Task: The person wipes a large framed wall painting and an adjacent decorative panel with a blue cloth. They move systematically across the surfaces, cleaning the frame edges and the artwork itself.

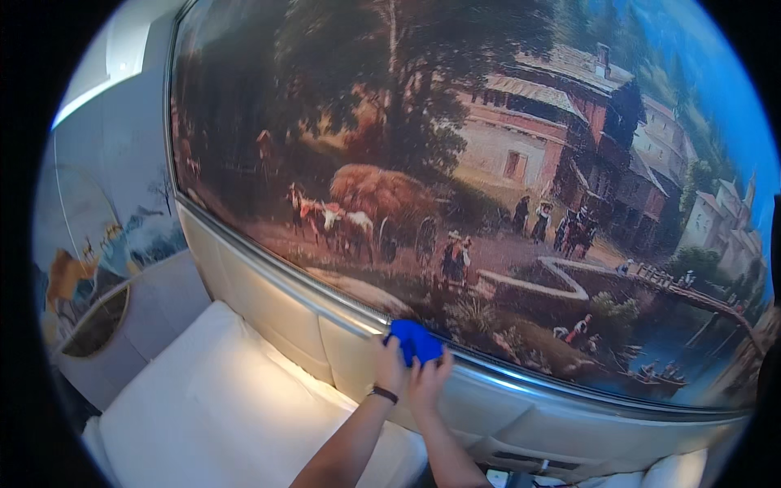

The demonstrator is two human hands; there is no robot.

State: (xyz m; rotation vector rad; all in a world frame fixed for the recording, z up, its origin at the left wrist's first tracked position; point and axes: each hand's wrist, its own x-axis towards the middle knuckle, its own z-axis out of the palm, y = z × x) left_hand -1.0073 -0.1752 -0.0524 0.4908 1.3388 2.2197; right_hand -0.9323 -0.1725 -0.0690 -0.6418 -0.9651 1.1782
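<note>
Both my hands hold a bright blue cloth (418, 343) against the lower silver rail (277, 255) of a large framed picture (390, 189). My left hand (390, 365), with a dark band on its wrist, grips the cloth's left side. Close beside it, my right hand (431, 377) has its fingers on the cloth's lower right part. The fingertips are slightly blurred and partly covered by the cloth. The picture shows a hay cart drawn by cattle, houses and a footbridge. Directly under the rail runs a padded beige headboard (262, 277).
White bedding (201, 390) lies below the headboard on the left, and more white bedding (677, 471) shows at the lower right. A dark slot (537, 460) and small objects, hard to make out, are near my right forearm. A painted wall (110, 183) stands at far left.
</note>
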